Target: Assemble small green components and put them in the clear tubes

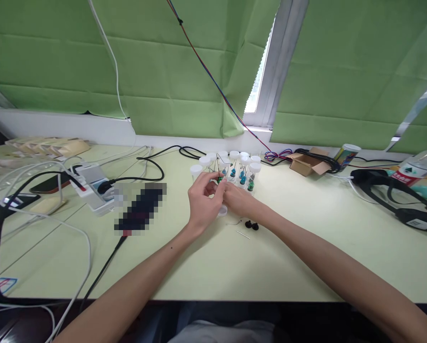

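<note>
My left hand (205, 199) is closed, thumb and fingertips brought together against my right hand. My right hand (239, 199) is curled in from the right, with its fingertips mostly hidden behind the left thumb. What they hold is small and cannot be made out. Just past the fingertips shows a small green part (219, 180) with thin wire leads; whether it is gripped or stands behind is unclear. Clear vials with white caps (255, 167) stand close beyond, holding blue and green leaded components (242, 179). Under my hands lies a loose white cap (222, 210).
Two black knob-like pieces (251, 225) and a thin metal pin (242, 234) lie nearer me. Leftward are a pixelated dark device (142, 209), a power strip (95, 188) and tangled cables. To the right sit a small cardboard box (308, 164), black goggles (406, 205) and a bottle (419, 166).
</note>
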`<state>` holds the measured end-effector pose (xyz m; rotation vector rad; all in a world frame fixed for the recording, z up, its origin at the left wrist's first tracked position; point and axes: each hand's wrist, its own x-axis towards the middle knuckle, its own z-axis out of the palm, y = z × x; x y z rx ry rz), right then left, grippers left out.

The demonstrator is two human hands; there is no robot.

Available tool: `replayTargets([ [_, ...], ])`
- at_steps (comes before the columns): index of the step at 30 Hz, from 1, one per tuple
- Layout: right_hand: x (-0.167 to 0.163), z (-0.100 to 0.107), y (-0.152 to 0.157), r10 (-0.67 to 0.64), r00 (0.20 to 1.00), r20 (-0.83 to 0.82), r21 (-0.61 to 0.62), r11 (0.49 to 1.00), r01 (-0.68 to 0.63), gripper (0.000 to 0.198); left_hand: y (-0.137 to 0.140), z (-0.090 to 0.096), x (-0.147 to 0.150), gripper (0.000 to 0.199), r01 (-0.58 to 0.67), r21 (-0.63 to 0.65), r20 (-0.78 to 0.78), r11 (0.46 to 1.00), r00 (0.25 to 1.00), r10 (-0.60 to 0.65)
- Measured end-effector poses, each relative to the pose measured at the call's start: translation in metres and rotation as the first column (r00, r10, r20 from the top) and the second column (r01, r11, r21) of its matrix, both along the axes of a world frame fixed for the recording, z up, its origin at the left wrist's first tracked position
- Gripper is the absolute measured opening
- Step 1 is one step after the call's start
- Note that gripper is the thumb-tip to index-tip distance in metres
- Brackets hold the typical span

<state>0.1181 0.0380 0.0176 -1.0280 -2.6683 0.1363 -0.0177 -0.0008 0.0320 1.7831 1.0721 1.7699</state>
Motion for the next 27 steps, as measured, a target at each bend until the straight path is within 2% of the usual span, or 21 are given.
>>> replayTargets([
  [8, -0.006, 0.004, 0.002, -0.059, 0.998, -0.013, -0.079, 0.995, 0.057, 0.022, -0.001, -0.002, 0.001, 0.013, -0.003, 0.005, -0.014, 1.0, 1.0, 0.003],
  [21, -0.008, -0.008, 0.011, 0.004, 0.99, -0.138, -0.129, 0.991, -0.022, 0.021, -0.001, -0.006, 0.002, 0.014, -0.003, 0.012, -0.05, 1.0, 0.999, 0.003],
  [27, -0.005, -0.005, 0.009, 0.029, 0.986, -0.165, -0.141, 0.989, -0.053, 0.022, -0.001, -0.005, 0.003, 0.014, 0.004, 0.011, -0.047, 1.0, 0.999, -0.003],
])
